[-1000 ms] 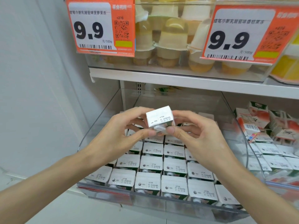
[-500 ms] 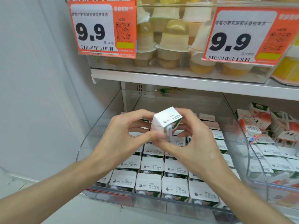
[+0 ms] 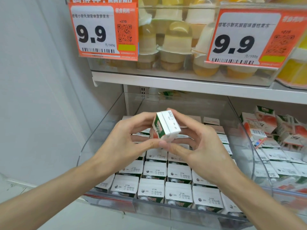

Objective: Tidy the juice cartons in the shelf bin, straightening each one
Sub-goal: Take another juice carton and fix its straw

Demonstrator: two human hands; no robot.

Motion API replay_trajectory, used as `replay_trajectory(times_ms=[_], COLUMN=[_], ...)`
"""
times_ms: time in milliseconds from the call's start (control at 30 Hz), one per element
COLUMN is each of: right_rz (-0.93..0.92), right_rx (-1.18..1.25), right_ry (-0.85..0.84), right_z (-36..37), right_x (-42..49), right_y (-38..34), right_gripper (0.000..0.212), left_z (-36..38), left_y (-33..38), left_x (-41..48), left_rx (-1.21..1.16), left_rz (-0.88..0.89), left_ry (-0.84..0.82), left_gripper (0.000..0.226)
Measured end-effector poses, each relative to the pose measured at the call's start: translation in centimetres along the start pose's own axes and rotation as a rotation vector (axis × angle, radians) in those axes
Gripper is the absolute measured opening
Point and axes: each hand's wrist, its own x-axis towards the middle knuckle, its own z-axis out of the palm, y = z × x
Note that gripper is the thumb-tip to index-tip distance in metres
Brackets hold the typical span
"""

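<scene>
Juice carton (image 3: 166, 127) held in the air between both hands, above the bin (image 3: 99, 138), not touching the stock below. Left hand (image 3: 126, 143) grips it: fingers curled over the top edge, thumb under the bottom corner. Right hand (image 3: 204, 150) grips the opposite side: fingers curled behind and over the carton, thumb at the bottom, thumb tip touching the left thumb tip. Carton is tilted, with the white printed top facing up and toward the right hand and the green and red side facing the left hand.

Below both hands, rows of cartons (image 3: 154, 170) stand upright in the clear bin, white date-stamped tops up, packed side by side. The nearest row sits just behind the bin's front wall, below the wrists. Rows behind the hands are partly hidden.

Past the right hand, a second bin (image 3: 254, 163) holds similar cartons, the far ones lying tilted and jumbled (image 3: 259, 123).

Above the hands is a white shelf (image 3: 182, 83) carrying jelly cups (image 3: 177, 39) in a clear box, with two orange price tags reading 9.9, one above the left hand (image 3: 104, 29) and one above the right (image 3: 244, 39). A plain wall (image 3: 33, 97) lies beyond the left hand.
</scene>
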Motion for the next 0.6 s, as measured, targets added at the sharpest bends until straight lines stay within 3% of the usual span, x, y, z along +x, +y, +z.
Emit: replay_trajectory(times_ms=[100, 267, 433, 600], right_rz=[0.0, 0.043, 0.108, 0.19], right_rx=[-0.084, -0.093, 0.166, 0.239], right_ry=[0.014, 0.055, 0.116, 0.139], right_z=[0.3, 0.7, 0.2, -0.3], right_x=[-0.1, -0.3, -0.1, 0.2], right_y=[-0.2, -0.2, -0.5, -1.0], right_gripper=[0.079, 0.057, 0.06, 0.053], left_z=[0.1, 0.2, -0.2, 0.2], left_y=[0.0, -0.5, -0.8, -1.0], left_x=[0.0, 0.0, 0.2, -0.1], left_rx=[-0.049, -0.113, -0.106, -0.124], left_rz=[-0.065, -0.125, -0.096, -0.096], left_ry=[0.059, 0.027, 0.028, 0.034], left_gripper=[0.06, 0.054, 0.053, 0.061])
